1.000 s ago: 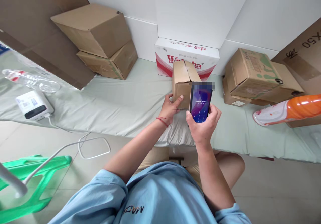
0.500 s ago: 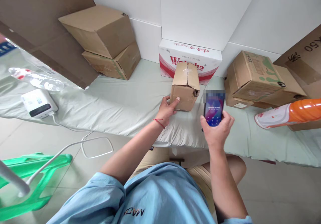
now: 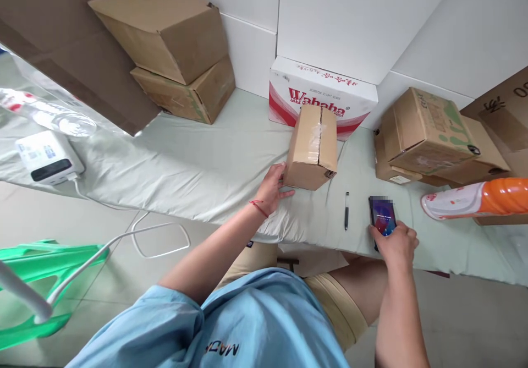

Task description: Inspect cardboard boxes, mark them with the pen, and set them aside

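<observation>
A small brown cardboard box (image 3: 311, 150) stands on the cloth-covered surface in front of me. At its lower left side is my left hand (image 3: 273, 188), thumb and fingers apart, fingertips by the box but not wrapped round it. My right hand (image 3: 396, 240) grips a smartphone (image 3: 384, 215) from its lower end. The phone has a lit screen and is low over or on the cloth; I cannot tell which. Between the box and the phone lies a dark pen (image 3: 347, 211).
Behind the box stands a white and red Wahaha carton (image 3: 284, 90). Stacked cardboard boxes are at the left (image 3: 181, 38) and right (image 3: 429, 131). An orange-topped bottle (image 3: 474, 198) lies at the right. A white power bank with a cable (image 3: 49, 157) and a green stool (image 3: 53, 269) are at the left.
The phone has moved right and down towards the front edge, and the pen now shows. My left hand's thumb has come off the box's front face. The view has shifted slightly.
</observation>
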Demonstrator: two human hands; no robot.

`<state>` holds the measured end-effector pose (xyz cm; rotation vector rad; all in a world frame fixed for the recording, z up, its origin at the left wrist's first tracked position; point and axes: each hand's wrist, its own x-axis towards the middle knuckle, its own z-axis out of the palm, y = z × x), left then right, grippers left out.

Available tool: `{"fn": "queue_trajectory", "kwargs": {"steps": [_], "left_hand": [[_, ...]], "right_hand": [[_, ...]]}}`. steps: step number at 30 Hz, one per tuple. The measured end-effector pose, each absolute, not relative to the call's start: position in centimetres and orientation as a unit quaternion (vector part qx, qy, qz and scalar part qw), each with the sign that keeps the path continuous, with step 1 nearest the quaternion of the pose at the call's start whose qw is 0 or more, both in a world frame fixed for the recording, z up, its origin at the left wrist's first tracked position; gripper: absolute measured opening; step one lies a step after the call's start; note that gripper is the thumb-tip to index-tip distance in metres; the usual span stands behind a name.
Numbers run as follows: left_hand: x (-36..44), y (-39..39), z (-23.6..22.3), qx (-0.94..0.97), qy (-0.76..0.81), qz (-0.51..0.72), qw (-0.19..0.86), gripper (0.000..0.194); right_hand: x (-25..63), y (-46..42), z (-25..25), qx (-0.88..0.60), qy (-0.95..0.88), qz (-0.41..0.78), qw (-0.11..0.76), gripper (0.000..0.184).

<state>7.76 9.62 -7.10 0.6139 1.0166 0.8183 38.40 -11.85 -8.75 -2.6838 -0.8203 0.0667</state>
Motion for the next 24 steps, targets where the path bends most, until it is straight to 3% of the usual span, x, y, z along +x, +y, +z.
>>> {"fn": "queue_trajectory", "kwargs": {"steps": [7,10,13,18,24], "left_hand": [[8.8,8.4,-7.2,0.296,0.445,0.396,0.746,0.071],[9.0,7.4,-7.2,0.307,0.431,0.409,0.743,0.063],[9.3,6.4,-7.2,0.328,0.419,0.419,0.736,0.053],[10.2,5.6,-7.0,0.405,0.396,0.420,0.709,0.043],[7.3,4.7,-7.5,0.562,0.414,0.413,0.585,0.029]], "right_hand": [[29.5,-3.3,-5.5,-0.776,-0.483,0.056,0.401,0.121],[25.3,0.5,-4.5,-0.736,-0.538,-0.020,0.410,0.126],[23.1,2.9,-4.6,-0.749,-0.532,-0.072,0.388,0.120],[23.8,4.0,-5.4,-0.783,-0.481,-0.061,0.390,0.100],[28.2,1.3,-2.8,-0.758,-0.338,0.123,0.544,0.091]]}}
